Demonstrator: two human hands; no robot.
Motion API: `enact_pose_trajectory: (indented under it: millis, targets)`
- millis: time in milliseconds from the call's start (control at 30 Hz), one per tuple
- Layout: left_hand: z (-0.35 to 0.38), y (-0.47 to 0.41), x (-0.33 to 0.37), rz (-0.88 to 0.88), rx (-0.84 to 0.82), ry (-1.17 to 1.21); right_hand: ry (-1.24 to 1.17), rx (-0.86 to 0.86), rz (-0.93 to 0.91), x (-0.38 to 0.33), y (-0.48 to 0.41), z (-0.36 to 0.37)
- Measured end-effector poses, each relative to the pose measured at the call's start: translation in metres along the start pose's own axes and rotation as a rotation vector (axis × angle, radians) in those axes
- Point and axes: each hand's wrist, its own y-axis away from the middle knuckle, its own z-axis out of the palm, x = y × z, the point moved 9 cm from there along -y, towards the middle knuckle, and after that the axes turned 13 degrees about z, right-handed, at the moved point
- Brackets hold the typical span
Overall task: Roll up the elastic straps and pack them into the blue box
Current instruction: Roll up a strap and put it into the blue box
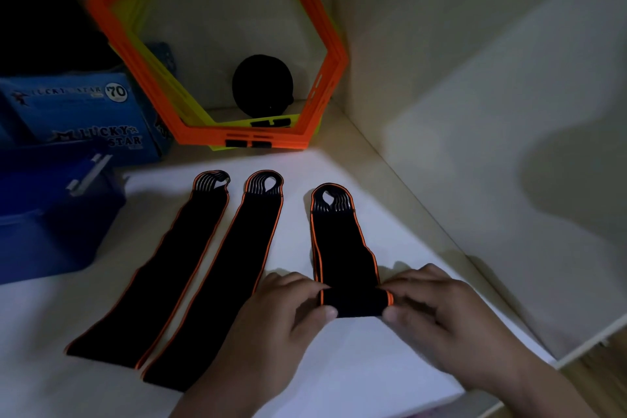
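Note:
Three black elastic straps with orange edges lie side by side on the white surface. The left strap [163,268] and the middle strap [224,278] lie flat at full length. The right strap [339,248] is partly rolled at its near end into a short roll [356,304]. My left hand [281,322] pinches the roll's left end, and my right hand [437,316] pinches its right end. The blue box [51,214] stands open at the left edge, apart from the straps.
A blue "Lucky Star" carton [84,112] sits behind the box. Orange and yellow hexagon frames [237,132] lean against the back wall with a black round pouch [263,85] behind them. A dark bag [37,20] is at top left. The wall runs along the right.

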Motion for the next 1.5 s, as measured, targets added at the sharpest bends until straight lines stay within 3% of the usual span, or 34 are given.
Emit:
enact_pose_trajectory:
  millis: [433, 567, 767, 967, 1200, 1500]
  targets:
    - [-0.002, -0.02, -0.018, -0.2, 0.009, -0.151, 0.049, 0.079, 0.243, 0.011, -0.031, 0.006]
    - [-0.009, -0.027, -0.019, -0.181, 0.067, -0.141, -0.102, 0.177, 0.296, 0.013, -0.033, -0.003]
    - [-0.001, -0.025, -0.009, -0.042, 0.013, -0.109, 0.015, 0.18, 0.105, -0.003, -0.031, -0.002]
    - [0.005, -0.007, -0.006, 0.02, -0.104, -0.052, 0.053, -0.004, 0.002, -0.006, -0.015, 0.001]
    - [0.006, 0.0, -0.002, 0.027, -0.045, -0.027, 0.131, -0.008, -0.037, -0.003, -0.006, -0.002]
    - [0.006, -0.007, -0.004, -0.037, -0.022, -0.061, -0.067, -0.031, 0.019, 0.002, -0.014, -0.003]
